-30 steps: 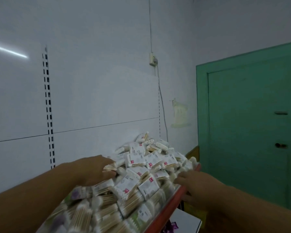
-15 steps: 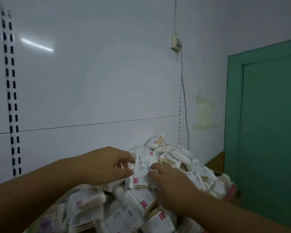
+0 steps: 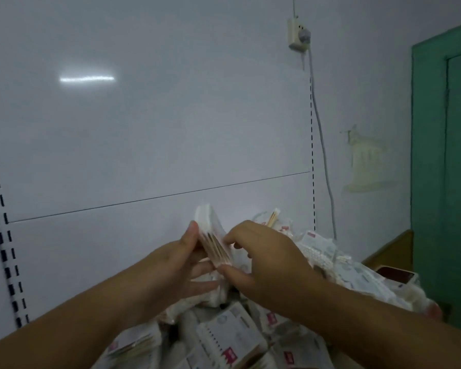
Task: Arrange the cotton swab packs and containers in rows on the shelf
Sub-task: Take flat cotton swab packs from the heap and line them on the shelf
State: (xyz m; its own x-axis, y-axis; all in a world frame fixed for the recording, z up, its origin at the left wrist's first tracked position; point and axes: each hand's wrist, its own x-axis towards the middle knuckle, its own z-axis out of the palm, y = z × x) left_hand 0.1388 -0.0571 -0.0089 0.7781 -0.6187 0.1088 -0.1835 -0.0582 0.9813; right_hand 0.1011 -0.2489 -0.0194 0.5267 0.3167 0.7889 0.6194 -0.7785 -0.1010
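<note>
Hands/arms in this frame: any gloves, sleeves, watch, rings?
Both bare. The left hand and right hand show no gloves or rings. The left forearm and right forearm show no sleeve, watch or band up to the frame edge.

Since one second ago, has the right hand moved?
Yes. The right hand moved from the pile's front edge inward toward the back panel, and pinches a cotton swab pack.

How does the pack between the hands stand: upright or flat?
Upright, slightly tilted: the pack stands on edge, gripped between the left hand and right hand, above the pile.
</note>
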